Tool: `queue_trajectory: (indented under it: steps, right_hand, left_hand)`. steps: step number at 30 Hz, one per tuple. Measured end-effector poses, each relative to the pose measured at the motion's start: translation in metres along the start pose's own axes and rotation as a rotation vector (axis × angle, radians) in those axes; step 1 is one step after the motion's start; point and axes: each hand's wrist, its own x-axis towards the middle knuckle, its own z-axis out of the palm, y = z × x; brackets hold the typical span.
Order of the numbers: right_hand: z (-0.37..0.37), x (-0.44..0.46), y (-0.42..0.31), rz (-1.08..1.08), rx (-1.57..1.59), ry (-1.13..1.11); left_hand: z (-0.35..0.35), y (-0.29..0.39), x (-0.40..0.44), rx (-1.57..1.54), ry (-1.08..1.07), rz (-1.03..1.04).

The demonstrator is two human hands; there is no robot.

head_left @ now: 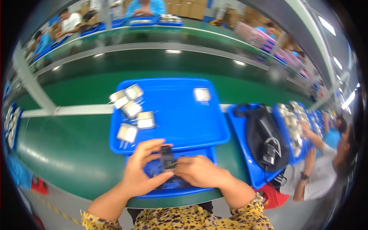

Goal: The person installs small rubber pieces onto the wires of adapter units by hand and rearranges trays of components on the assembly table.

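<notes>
A small black device [167,158] is held upright between the thumb and fingers of my left hand [143,167]. My right hand [197,170] is closed at the device's lower right side, pinching what looks like a thin yellowish wire. Both hands are over a lower blue tray [209,153] with small dark parts in it. Beyond them lies a larger blue tray [176,115]. Several white and beige blocks with thin leads [132,109] are grouped on its left side, and a single similar block [202,94] lies at its upper right.
On the right, a black bag [264,134] lies in a blue tray, beside another tray of pale parts [291,126]. A co-worker in a white shirt [320,172] reaches there. A green conveyor [84,82] runs across, with people beyond. Metal posts [34,84] stand left.
</notes>
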Motion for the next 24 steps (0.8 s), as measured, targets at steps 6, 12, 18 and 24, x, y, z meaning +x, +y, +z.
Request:
queue_trajectory:
  steps: [6,12,18,24]
  right_hand:
    - [-0.01,0.001,-0.003,0.042,0.139,0.103]
    - [-0.02,-0.001,-0.005,0.092,0.698,0.346]
    - [-0.019,-0.005,0.0,0.107,1.047,0.432]
    - [-0.016,0.0,-0.004,-0.006,0.993,0.559]
  left_hand:
    - [-0.001,0.004,0.0,0.056,-0.042,0.044]
    - [0.001,-0.001,-0.002,0.115,-0.024,0.14]
    - [0.006,0.0,-0.004,0.103,-0.045,0.127]
    - [0.004,0.005,-0.004,0.257,-0.067,0.167]
